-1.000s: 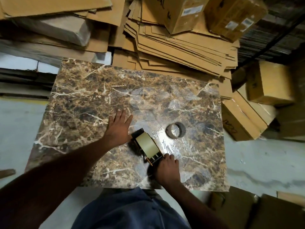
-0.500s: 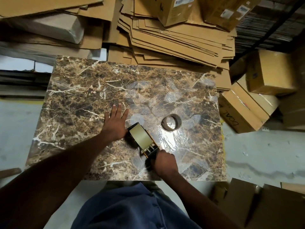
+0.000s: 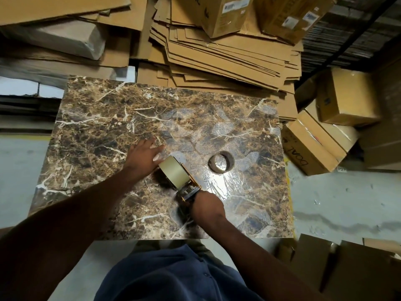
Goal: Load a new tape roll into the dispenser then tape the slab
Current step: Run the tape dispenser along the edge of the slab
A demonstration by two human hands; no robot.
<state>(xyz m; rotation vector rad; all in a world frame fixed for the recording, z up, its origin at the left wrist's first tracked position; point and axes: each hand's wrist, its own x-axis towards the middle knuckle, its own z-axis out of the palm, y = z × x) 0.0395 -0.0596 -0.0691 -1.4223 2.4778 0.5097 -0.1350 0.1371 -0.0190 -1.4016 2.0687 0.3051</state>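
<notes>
A brown marble slab (image 3: pixel 104 131) with white veins lies flat before me, its right half under shiny clear film. On it rests a tape dispenser (image 3: pixel 184 183) carrying a full tan tape roll (image 3: pixel 174 172). My right hand (image 3: pixel 206 206) is closed around the dispenser's handle at the near end. My left hand (image 3: pixel 145 154) lies on the slab just left of the roll, fingers spread, fingertips touching the roll's far edge. An empty cardboard tape core (image 3: pixel 221 162) stands on the slab to the right of the dispenser.
Flattened cardboard sheets (image 3: pixel 217 53) pile up behind the slab. Closed cartons (image 3: pixel 345 96) are stacked to the right, more boxes (image 3: pixel 347 270) at the near right. Grey concrete floor (image 3: pixel 338 198) shows right and left of the slab. My blue-clothed body is at the near edge.
The dispenser and both hands have shifted slightly away from me along the slab. My left hand has turned from flat beside the dispenser toward the roll's far end.
</notes>
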